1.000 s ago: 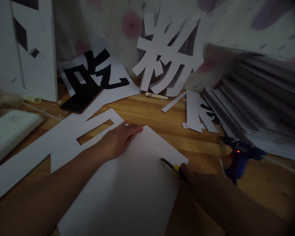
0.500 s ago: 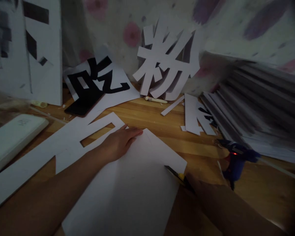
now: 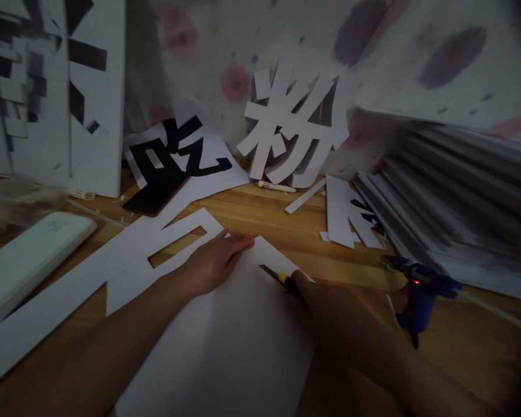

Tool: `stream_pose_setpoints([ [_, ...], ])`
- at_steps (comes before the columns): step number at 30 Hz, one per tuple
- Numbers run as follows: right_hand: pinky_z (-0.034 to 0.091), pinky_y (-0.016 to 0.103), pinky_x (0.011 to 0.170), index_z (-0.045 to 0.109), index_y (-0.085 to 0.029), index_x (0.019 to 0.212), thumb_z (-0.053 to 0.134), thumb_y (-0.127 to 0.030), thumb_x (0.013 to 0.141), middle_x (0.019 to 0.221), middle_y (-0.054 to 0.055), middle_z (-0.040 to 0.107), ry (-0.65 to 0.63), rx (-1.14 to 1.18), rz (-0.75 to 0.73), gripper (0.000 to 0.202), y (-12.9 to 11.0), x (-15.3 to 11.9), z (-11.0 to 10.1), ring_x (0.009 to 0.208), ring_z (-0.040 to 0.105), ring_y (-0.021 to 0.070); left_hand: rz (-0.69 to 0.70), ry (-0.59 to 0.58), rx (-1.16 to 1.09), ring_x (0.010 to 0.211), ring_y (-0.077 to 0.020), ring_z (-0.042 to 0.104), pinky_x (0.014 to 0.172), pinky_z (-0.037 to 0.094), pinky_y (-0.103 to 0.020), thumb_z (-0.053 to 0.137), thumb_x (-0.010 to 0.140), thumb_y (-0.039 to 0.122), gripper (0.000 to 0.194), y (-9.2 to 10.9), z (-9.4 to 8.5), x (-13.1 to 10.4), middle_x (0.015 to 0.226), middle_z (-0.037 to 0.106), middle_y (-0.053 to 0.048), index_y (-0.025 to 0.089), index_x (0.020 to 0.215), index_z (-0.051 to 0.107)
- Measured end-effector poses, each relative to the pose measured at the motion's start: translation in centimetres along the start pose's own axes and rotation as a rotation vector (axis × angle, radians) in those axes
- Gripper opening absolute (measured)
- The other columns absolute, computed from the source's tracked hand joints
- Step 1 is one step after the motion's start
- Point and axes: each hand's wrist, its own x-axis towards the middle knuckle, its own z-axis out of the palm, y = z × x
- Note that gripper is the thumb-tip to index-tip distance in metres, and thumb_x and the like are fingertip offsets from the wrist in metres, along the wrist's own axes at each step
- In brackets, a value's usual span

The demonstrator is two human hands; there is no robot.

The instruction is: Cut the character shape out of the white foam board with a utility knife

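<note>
A plain white board (image 3: 238,347) lies on the wooden table in front of me. My left hand (image 3: 217,260) rests on its upper left edge, fingers together and pointing right, with nothing seen in its grip. My right hand (image 3: 312,298) is closed round a yellow and black utility knife (image 3: 286,282). The blade points up and left over the upper part of the board; whether it touches is unclear. Left of the board, partly under my left forearm, is a white cut-out shape (image 3: 125,255) with a slot.
A white cut-out character (image 3: 295,127) stands at the back, beside a printed black one (image 3: 150,162) and a pen (image 3: 276,186). A blue glue gun (image 3: 421,295) and stacked boards (image 3: 438,197) are at the right. A white power bank (image 3: 39,260) lies left.
My right hand has moved up and left with the knife, so the blade is nearer my left hand. The left hand stays on the board; the view has shifted slightly.
</note>
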Motion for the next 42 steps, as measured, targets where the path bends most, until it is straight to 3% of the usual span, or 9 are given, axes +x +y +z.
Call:
stream_pose_setpoints([
  [7,0.019,0.027,0.041,0.046,-0.022,0.088,0.033,-0.032,0.09,0.064,0.002,0.067,0.021,0.062,-0.042,0.016,-0.4,1.3,0.2,0.054,0.064,0.0209,0.049,0.044,-0.008,0.122,-0.0158,0.044,0.11,0.021,-0.039,0.03,0.09,0.021,0.039,0.1,0.0,-0.1,0.13,0.051,0.003,0.027,0.127,0.044],
  [15,0.021,0.026,0.041,0.048,-0.02,0.089,0.036,-0.027,0.089,0.065,0.003,0.067,-0.084,0.031,-0.031,0.015,-1.2,1.5,-1.0,0.057,0.065,0.02,0.061,0.039,-0.007,0.118,-0.0142,0.048,0.111,0.018,-0.038,0.03,0.091,0.021,0.038,0.4,-0.2,-0.1,0.129,0.052,0.001,0.025,0.126,0.045],
  [20,0.023,0.026,0.04,0.049,-0.02,0.094,0.033,-0.028,0.09,0.065,0.003,0.067,-0.042,0.003,-0.064,0.019,-1.1,1.6,-0.8,0.055,0.064,0.021,0.057,0.048,-0.018,0.116,-0.0136,0.049,0.112,0.017,-0.039,0.029,0.091,0.02,0.038,0.6,-0.4,-0.1,0.127,0.053,0.002,0.026,0.125,0.044],
  [32,0.032,0.026,0.038,0.052,-0.021,0.095,0.037,-0.026,0.087,0.06,0.004,0.063,-0.088,-0.117,-0.135,0.018,-0.1,2.7,-1.5,0.05,0.062,0.0235,0.011,0.024,-0.014,0.124,-0.0171,0.042,0.111,0.018,-0.039,0.031,0.092,0.027,0.037,0.6,-0.5,-0.1,0.132,0.049,0.003,0.025,0.126,0.046],
  [38,0.02,0.023,0.031,0.053,-0.021,0.093,0.042,-0.017,0.082,0.049,0.0,0.056,-0.025,-0.185,-0.137,0.016,0.1,2.0,-0.9,0.039,0.057,0.0188,-0.051,-0.012,-0.011,0.131,-0.0239,0.028,0.107,0.027,-0.044,0.03,0.091,0.033,0.038,0.4,-0.5,-0.2,0.133,0.048,0.006,0.03,0.126,0.045],
  [42,0.014,0.024,0.031,0.053,-0.021,0.094,0.044,-0.013,0.08,0.047,-0.001,0.056,0.02,-0.252,-0.198,0.019,0.2,1.1,-1.0,0.037,0.056,0.018,-0.028,-0.012,-0.013,0.129,-0.0208,0.033,0.109,0.024,-0.041,0.03,0.092,0.03,0.038,0.4,-0.5,-0.1,0.132,0.049,0.005,0.029,0.126,0.046],
])
